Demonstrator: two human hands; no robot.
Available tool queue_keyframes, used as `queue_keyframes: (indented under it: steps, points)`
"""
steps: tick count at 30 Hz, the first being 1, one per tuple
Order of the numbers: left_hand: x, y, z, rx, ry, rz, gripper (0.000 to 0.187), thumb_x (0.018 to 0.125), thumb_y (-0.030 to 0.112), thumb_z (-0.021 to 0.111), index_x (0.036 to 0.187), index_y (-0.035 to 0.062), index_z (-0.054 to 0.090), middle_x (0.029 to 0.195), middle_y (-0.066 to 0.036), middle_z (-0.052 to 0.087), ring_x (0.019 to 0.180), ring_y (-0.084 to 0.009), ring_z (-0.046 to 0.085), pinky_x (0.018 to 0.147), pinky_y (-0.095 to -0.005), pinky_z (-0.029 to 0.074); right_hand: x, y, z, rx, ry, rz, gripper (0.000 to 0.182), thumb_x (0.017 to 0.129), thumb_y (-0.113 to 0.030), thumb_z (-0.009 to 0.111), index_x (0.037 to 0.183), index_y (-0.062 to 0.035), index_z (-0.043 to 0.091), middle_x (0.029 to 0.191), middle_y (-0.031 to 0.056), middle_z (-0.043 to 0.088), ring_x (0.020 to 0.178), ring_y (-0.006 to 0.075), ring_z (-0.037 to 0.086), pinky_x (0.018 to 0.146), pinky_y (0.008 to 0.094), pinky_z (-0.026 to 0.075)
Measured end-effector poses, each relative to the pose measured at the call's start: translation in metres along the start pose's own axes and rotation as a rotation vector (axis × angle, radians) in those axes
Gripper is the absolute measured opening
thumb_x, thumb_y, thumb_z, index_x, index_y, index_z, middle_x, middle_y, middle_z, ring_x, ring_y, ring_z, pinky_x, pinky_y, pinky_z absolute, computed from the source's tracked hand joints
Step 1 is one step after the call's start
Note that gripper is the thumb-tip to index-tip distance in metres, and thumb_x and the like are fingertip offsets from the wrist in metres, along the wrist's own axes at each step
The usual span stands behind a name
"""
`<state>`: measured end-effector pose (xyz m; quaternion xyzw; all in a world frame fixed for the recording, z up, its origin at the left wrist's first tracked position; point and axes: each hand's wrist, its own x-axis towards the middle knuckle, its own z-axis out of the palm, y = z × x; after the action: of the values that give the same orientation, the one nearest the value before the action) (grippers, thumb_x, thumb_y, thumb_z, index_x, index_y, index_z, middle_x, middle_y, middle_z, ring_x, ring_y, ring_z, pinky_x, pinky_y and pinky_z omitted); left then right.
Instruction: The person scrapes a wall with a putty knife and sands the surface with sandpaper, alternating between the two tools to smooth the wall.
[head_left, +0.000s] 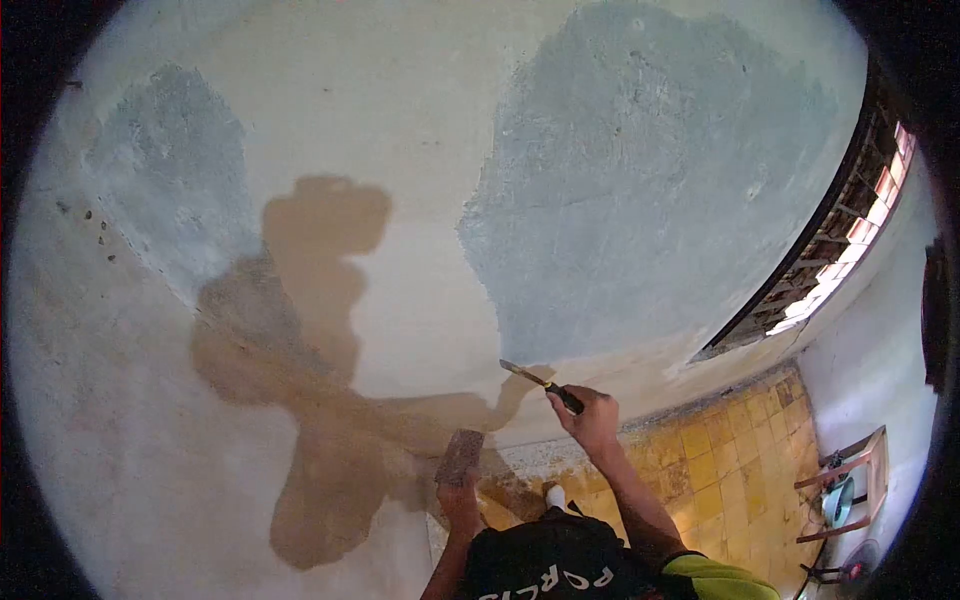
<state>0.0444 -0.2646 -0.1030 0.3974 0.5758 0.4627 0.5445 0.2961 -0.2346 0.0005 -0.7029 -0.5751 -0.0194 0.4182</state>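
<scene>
My right hand (590,420) is closed around the dark handle of a scraper (562,395). Its narrow blade points up and left, the tip right at the lower edge of a large blue-grey patch (640,200) on the cream wall (420,130). Lower and to the left, my left hand (459,503) grips a flat, rectangular grey-brown sanding block (460,457), held upright close to the wall. Most of the left fingers are hidden behind the block. My shadow (320,380) falls across the wall, left of both hands.
A smaller blue-grey patch (180,150) marks the wall at upper left. A barred window (840,240) curves along the right. Yellow floor tiles (700,470) lie below, with pale debris by the wall base. At far right stands a wooden stool (875,470) near a light-blue basin (838,502).
</scene>
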Motion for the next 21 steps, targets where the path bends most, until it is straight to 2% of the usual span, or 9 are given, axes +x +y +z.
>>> queue_keyframes:
  steps: [2,6,8,9,11,12,14,17,21]
  points:
    - [0.004,-0.007,0.003,-0.067,0.022,0.225,0.046,0.085,0.029,0.074,0.115,-0.0038,0.061,0.112,-0.012,0.066,0.097,-0.0249,0.062,0.087,-0.0367,0.048,-0.003,0.0,-0.004,0.022,-0.03,-0.012,0.025,0.081,-0.027,0.077,0.083,-0.003,0.073,0.067,0.0129,0.068,0.057,0.0269,0.067,0.052,0.0337,0.051]
    - [0.003,0.003,-0.004,-0.046,0.099,0.199,0.041,0.087,0.024,0.071,0.115,-0.004,0.061,0.114,-0.013,0.064,0.1,-0.0236,0.061,0.09,-0.0365,0.047,-0.007,-0.007,0.004,0.04,0.005,0.074,0.024,0.081,-0.025,0.077,0.083,-0.0016,0.072,0.066,0.0133,0.067,0.056,0.0267,0.067,0.051,0.0333,0.051]
    - [0.013,-0.003,0.002,0.021,0.07,0.462,0.041,0.089,0.021,0.069,0.119,-0.0032,0.058,0.116,-0.011,0.062,0.103,-0.0223,0.059,0.093,-0.0361,0.045,-0.008,-0.002,0.005,0.011,0.041,0.01,0.026,0.083,-0.028,0.076,0.084,-0.0026,0.072,0.07,0.0123,0.069,0.059,0.0247,0.069,0.051,0.0325,0.052]
    - [0.01,-0.008,0.007,0.012,0.079,0.46,0.041,0.089,0.021,0.069,0.119,-0.0032,0.058,0.116,-0.011,0.062,0.103,-0.0223,0.059,0.093,-0.0361,0.045,-0.006,0.0,0.002,0.008,0.035,-0.001,0.026,0.083,-0.028,0.076,0.084,-0.0026,0.072,0.07,0.0123,0.069,0.059,0.0247,0.069,0.051,0.0325,0.052]
    - [-0.003,0.01,0.005,-0.124,0.081,0.131,0.048,0.088,0.022,0.07,0.127,-0.0019,0.056,0.131,-0.015,0.055,0.123,-0.0259,0.05,0.106,-0.0398,0.039,-0.006,-0.016,-0.006,0.002,0.004,0.068,0.024,0.084,-0.027,0.075,0.084,-0.0039,0.073,0.07,0.0117,0.069,0.058,0.0246,0.068,0.051,0.0336,0.051]
    - [-0.001,0.01,0.003,-0.121,0.084,0.133,0.048,0.088,0.022,0.07,0.127,-0.0019,0.056,0.131,-0.015,0.055,0.123,-0.0259,0.05,0.106,-0.0398,0.039,-0.006,-0.016,0.0,0.008,0.004,0.068,0.024,0.084,-0.027,0.075,0.084,-0.0039,0.073,0.07,0.0117,0.069,0.058,0.0246,0.068,0.051,0.0336,0.051]
    - [-0.001,0.011,0.011,-0.259,0.056,0.223,0.039,0.086,0.017,0.072,0.119,-0.0018,0.058,0.114,-0.008,0.062,0.105,-0.0199,0.058,0.097,-0.0341,0.043,-0.003,-0.005,0.004,0.03,0.033,0.025,0.023,0.083,-0.027,0.075,0.084,-0.0046,0.073,0.07,0.0118,0.069,0.057,0.0256,0.067,0.05,0.0345,0.051]
    - [0.002,0.026,0.021,-0.367,-0.029,0.223,0.04,0.086,0.017,0.073,0.118,-0.0008,0.059,0.113,-0.007,0.063,0.102,-0.018,0.059,0.092,-0.033,0.046,-0.009,-0.003,0.003,0.038,0.033,0.013,0.024,0.083,-0.028,0.075,0.084,-0.0043,0.073,0.07,0.0125,0.068,0.056,0.0272,0.067,0.05,0.0346,0.05]
    - [0.015,-0.019,0.009,-0.298,0.01,0.181,0.038,0.086,0.019,0.073,0.117,0.0,0.06,0.11,-0.006,0.065,0.098,-0.017,0.06,0.087,-0.0317,0.048,-0.003,-0.006,0.0,0.042,0.0,0.088,0.025,0.083,-0.029,0.076,0.084,-0.0045,0.073,0.069,0.0125,0.068,0.055,0.0274,0.066,0.05,0.0345,0.05]
